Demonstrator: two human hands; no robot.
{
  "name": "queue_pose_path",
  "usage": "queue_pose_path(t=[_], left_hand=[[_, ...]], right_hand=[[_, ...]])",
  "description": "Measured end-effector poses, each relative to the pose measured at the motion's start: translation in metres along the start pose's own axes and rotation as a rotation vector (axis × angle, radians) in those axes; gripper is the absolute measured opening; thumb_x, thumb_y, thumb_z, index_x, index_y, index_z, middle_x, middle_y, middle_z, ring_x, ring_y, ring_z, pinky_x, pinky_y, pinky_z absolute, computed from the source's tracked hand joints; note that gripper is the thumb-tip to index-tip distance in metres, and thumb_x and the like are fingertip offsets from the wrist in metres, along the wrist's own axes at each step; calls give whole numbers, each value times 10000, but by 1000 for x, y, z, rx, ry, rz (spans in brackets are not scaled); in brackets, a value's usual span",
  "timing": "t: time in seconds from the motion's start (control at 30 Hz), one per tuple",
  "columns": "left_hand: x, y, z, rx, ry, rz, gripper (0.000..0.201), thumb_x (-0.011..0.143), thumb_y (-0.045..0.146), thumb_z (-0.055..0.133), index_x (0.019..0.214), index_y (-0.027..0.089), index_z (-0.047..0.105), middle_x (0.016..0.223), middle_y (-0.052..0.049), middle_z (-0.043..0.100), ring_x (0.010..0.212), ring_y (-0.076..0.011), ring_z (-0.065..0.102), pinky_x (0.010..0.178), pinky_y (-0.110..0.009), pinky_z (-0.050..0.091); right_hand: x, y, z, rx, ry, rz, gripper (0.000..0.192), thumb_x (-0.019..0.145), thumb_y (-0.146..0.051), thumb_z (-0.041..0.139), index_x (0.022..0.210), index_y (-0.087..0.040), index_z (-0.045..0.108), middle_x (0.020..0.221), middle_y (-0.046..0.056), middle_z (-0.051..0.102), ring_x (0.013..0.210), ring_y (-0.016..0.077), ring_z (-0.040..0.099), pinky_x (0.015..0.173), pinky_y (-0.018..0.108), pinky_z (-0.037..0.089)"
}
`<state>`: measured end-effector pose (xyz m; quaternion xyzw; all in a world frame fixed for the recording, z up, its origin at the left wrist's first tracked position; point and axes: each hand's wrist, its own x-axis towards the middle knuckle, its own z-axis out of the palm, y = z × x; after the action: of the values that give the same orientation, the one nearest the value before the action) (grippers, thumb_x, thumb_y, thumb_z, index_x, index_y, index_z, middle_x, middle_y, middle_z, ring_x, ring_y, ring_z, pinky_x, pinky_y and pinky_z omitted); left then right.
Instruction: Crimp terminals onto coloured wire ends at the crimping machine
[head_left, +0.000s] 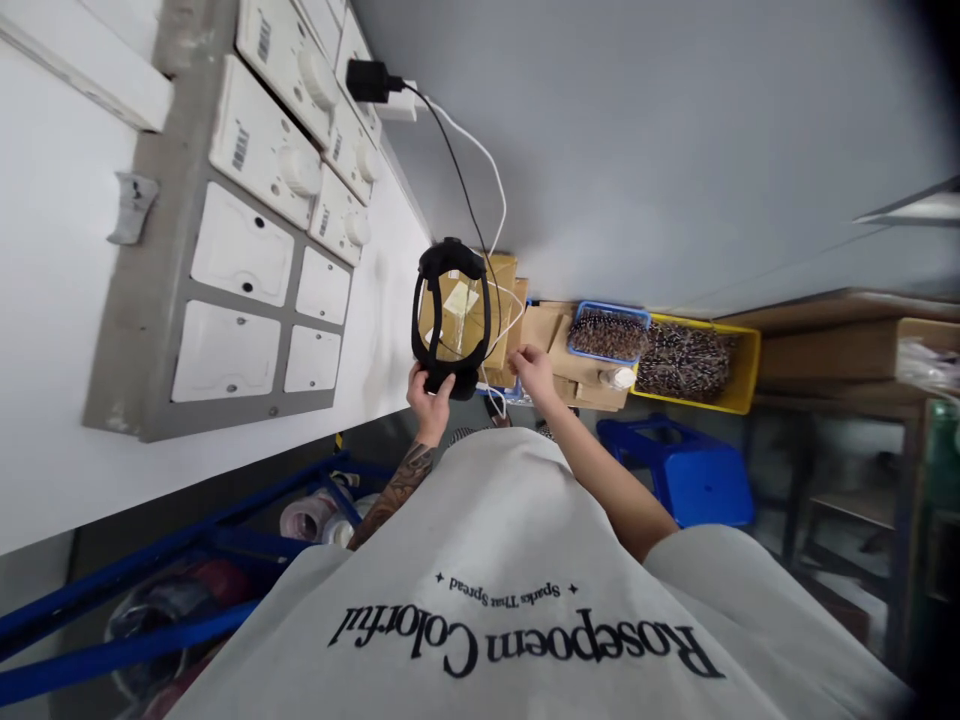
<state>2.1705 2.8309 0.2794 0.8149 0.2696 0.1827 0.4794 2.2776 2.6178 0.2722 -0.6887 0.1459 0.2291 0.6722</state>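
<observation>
1. Headband frame (451, 318): a black plastic oval loop with a thicker padded-looking block at each end, likely a head-mounted strap rig. It is held up in the air off the near edge of the white counter (67, 300), in front of stacked cardboard boxes (501, 300).
2. Handling, as a judgement: it looks light and hollow, stiff enough to hold its oval shape yet probably springy across the thin side bands. The matt surface should not be slippery. The thick lower block is the safest place to hold; squeezing the thin bands could flex or twist them.
3. Left hand (429, 392) is clenched around that lower block, thumb over the front, carrying the frame alone.
4. Right hand (534, 368) hangs just beside the frame, fingers loosely curled near a white cable (496, 200); I cannot tell whether it pinches the cable or holds nothing.
5. Black cable (457, 170) runs from a black charger plug (365, 80) on the counter's far part down towards the frame.
6. Grey tray (127, 330) on the counter holds smooth white square plastic plates (240, 245), some with round knobs and barcode labels.
7. Blue bin (607, 335) and yellow bin (739, 375) are full of small dark bristly parts; a blue plastic stool (686, 470) stands below.
</observation>
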Motion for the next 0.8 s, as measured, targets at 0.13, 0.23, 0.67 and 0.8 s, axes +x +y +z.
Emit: queue_pose_path(t=[0.13,0.23,0.67,0.8], left_hand=[[2,9,6,25,-20,90,390,850,538,824,946,205,645,1394,-153,661,1300,-327,645,1127,-432,516],[3,22,8,87,-15,306,407,858,539,818,983,193,643,1460,-203,609,1373,-354,606,1143,-475,513],[20,45,74,-99,-511,139,586,1033,648,531,1399,198,617,1570,-205,554,1464,-345,544,1192,-495,474],[40,27,116,-79,-821,28,418,919,570,739,1061,178,767,1095,-152,789,1138,-331,722,1053,-451,552]], right_hand=[[-24,-32,1,107,-95,-77,566,824,-702,762,1092,-204,732,979,61,787,867,188,729,798,313,598],[-33,-58,11,372,-127,-113,640,837,-800,711,1121,-227,718,893,38,761,819,183,720,772,322,597],[-33,-50,-100,859,396,-160,636,1025,-688,566,684,-239,271,551,-107,152,421,64,135,358,216,176],[-26,-30,-138,918,507,-42,585,1104,-628,420,697,-238,264,549,-105,153,420,70,146,350,207,200]])
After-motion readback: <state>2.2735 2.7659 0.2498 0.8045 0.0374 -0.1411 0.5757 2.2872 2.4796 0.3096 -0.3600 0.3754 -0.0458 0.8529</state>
